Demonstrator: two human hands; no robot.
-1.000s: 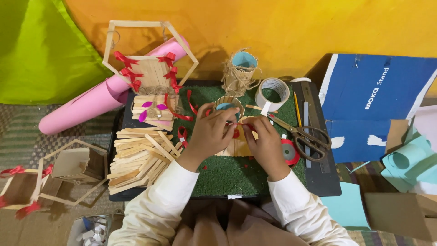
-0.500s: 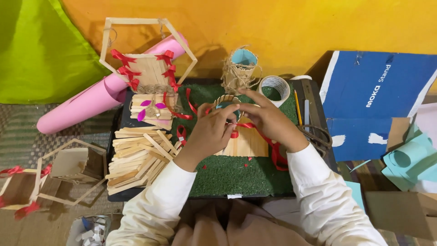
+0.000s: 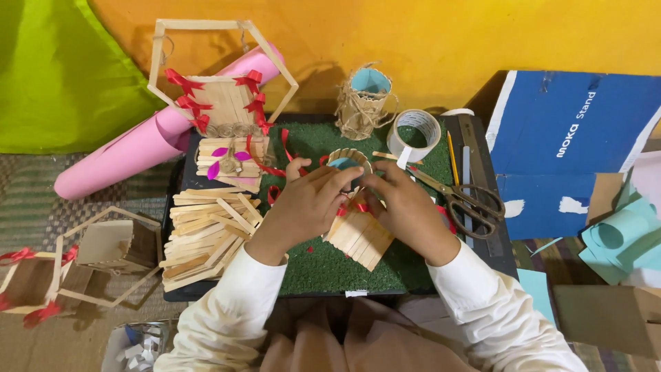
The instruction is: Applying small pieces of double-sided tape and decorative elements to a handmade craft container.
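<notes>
My left hand (image 3: 303, 207) and right hand (image 3: 406, 210) meet fingertip to fingertip around a small twine-wrapped cup (image 3: 348, 165) with a blue inside, pinching its rim at the middle of the green turf mat (image 3: 323, 265); most of the cup is hidden behind my fingers. A stick panel (image 3: 361, 238) lies partly under my palms. Loose craft sticks (image 3: 206, 231) pile at the mat's left edge, scissors (image 3: 461, 200) at its right. The yellow wall (image 3: 441, 41) runs behind.
</notes>
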